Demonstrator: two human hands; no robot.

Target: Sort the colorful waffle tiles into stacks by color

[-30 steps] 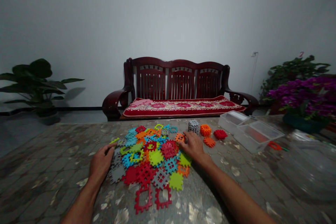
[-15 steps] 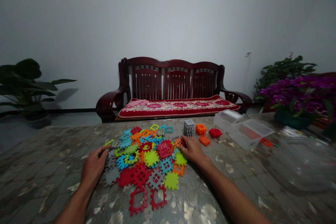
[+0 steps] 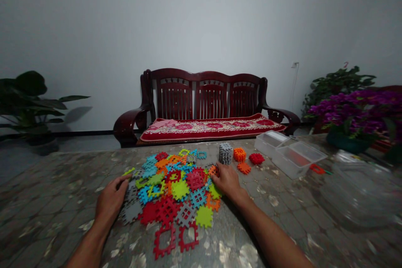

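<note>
A spread-out pile of toothed plastic interlocking tiles (image 3: 180,190) in red, blue, lime, grey and orange lies on the table. At its left edge rests my left hand (image 3: 110,199), thumb and forefinger apart, beside a lime tile (image 3: 128,171) and several grey ones (image 3: 132,211). It holds nothing I can see. On the opposite edge, the fingers of my right hand (image 3: 229,182) close on a small orange tile (image 3: 214,170); part of the grip is hidden. Just beyond that hand stand a grey tile stack (image 3: 225,153) and an orange stack (image 3: 239,154).
A red tile cluster (image 3: 256,158) and a loose orange tile (image 3: 244,168) lie right of the stacks. Farther right are a clear divided box (image 3: 290,165), clear plastic containers (image 3: 361,192) and a pot of purple flowers (image 3: 358,111). A wooden bench (image 3: 210,96) stands behind the table.
The whole view has shifted very slightly. My right hand has edged a little toward the pile beside the orange tile; my left hand stays almost where it was.
</note>
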